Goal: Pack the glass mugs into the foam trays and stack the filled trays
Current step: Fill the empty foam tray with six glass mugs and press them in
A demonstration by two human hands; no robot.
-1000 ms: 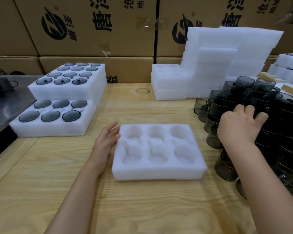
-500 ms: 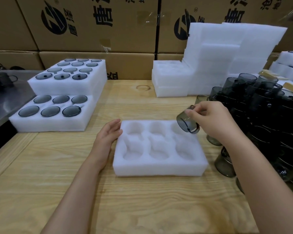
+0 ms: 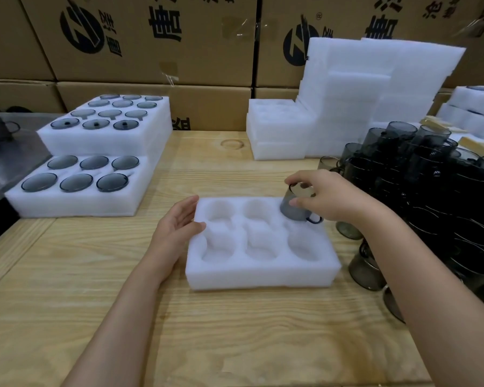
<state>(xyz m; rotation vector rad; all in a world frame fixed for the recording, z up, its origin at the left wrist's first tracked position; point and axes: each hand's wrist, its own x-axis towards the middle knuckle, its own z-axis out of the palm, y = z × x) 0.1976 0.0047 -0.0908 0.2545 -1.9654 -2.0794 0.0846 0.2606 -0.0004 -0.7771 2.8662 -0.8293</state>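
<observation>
Glass mug, smoky grey, is pinched at its rim by the right hand at the far right pocket of the six-pocket foam tray. The left hand, fingers relaxed, rests against the tray's left edge. The pale wooden table bears filled trays on the left and heaped mugs on the right. Printed cardboard boxes stand behind.

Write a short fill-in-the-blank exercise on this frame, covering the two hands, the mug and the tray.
1. The right hand holds a glass mug at the far-____ pocket of the foam tray.
2. The foam tray has ____ pockets in all.
3. The left hand touches the tray's ____ edge.
Missing words: right; six; left.
</observation>
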